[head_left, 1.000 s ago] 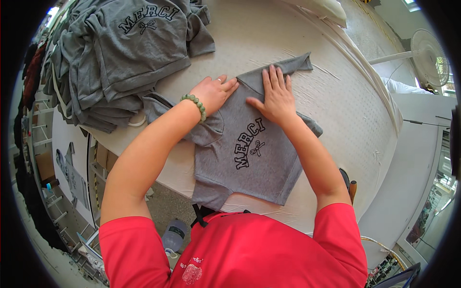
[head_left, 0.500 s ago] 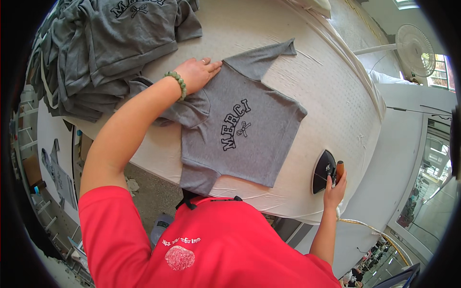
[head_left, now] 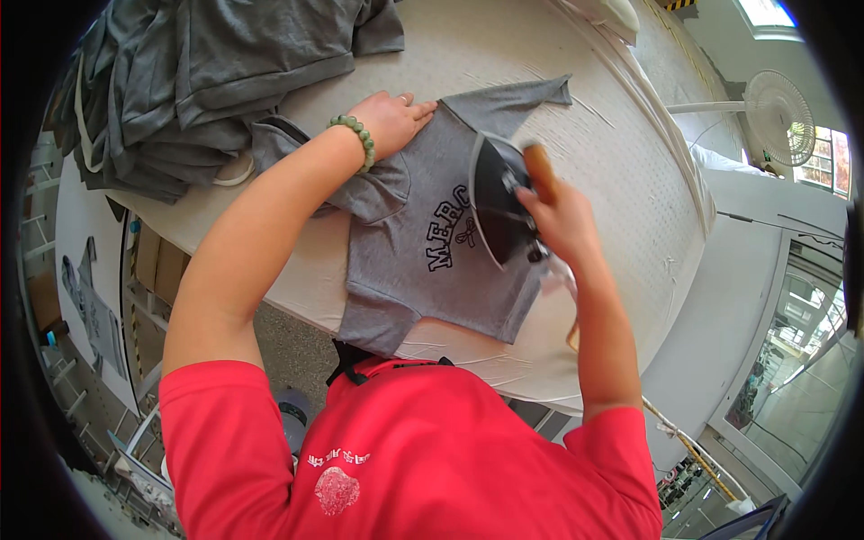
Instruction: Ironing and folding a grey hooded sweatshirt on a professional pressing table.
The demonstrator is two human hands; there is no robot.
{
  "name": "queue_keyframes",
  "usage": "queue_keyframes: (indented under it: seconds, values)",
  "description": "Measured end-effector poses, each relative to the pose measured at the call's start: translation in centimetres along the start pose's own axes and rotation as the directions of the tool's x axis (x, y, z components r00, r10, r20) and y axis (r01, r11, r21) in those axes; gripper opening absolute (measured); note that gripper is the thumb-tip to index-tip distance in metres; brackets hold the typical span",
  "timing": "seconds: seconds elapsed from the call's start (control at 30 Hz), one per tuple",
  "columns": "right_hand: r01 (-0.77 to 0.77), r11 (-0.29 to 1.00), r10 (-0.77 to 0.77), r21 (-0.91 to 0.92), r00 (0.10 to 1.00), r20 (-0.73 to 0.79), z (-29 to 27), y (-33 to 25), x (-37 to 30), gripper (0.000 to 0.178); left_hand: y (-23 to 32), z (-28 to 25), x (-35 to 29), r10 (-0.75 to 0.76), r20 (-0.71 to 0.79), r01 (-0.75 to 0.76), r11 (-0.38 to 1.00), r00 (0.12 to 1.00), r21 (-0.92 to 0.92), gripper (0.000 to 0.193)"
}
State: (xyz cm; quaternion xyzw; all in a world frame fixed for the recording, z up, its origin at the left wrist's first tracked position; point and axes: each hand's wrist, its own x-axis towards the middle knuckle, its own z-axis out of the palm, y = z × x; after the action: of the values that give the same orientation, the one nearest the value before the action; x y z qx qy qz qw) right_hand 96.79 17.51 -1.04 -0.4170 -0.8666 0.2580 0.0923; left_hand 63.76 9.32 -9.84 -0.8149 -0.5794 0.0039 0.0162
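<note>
A grey short-sleeved sweatshirt (head_left: 387, 247) with dark outlined lettering and a small bow lies spread over a pale padded ironing table (head_left: 630, 193). My left hand (head_left: 392, 122), with a green bead bracelet at the wrist, rests flat on the garment near a sleeve, fingers stretched out. Wrapped round the brown handle of a black iron (head_left: 498, 198) is my right hand (head_left: 562, 223). The iron is over the right part of the sweatshirt and hides some lettering; whether its sole touches the cloth, I cannot tell.
A heap of grey garments (head_left: 261, 63) is piled at the far left of the table. The iron's hose and cord (head_left: 697, 445) trail down at the right. A white fan (head_left: 779, 117) stands beyond the table at the far right.
My right hand has carried the iron left from the bare table cover to over the sweatshirt. My left hand stays at the same spot on the garment; the whole view has shifted slightly.
</note>
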Motion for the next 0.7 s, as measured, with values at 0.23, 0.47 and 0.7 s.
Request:
queue_keyframes:
  seconds: [0.23, 0.47, 0.7]
  values:
    - [-0.275, 0.951, 0.303, -0.139, 0.914, 0.27, 5.2, -8.7, 13.0, 0.045, 0.7, -0.1, -3.1, -0.093, -0.044, 0.092, 0.995, 0.995, -0.039, 0.03]
    - [0.02, 0.972, 0.077, -0.235, 0.914, 0.397, 6.9, -10.7, 13.5, 0.045, 7.4, -5.0, -10.3, -0.387, -0.413, 0.279, 0.913, 0.824, -0.299, 0.023]
    - [0.029, 0.963, 0.083, -0.269, 0.915, 0.395, 6.6, -11.7, 12.8, 0.048, 14.5, -2.9, -18.7, -0.347, -0.26, 0.223, 0.885, 0.901, -0.408, 0.039]
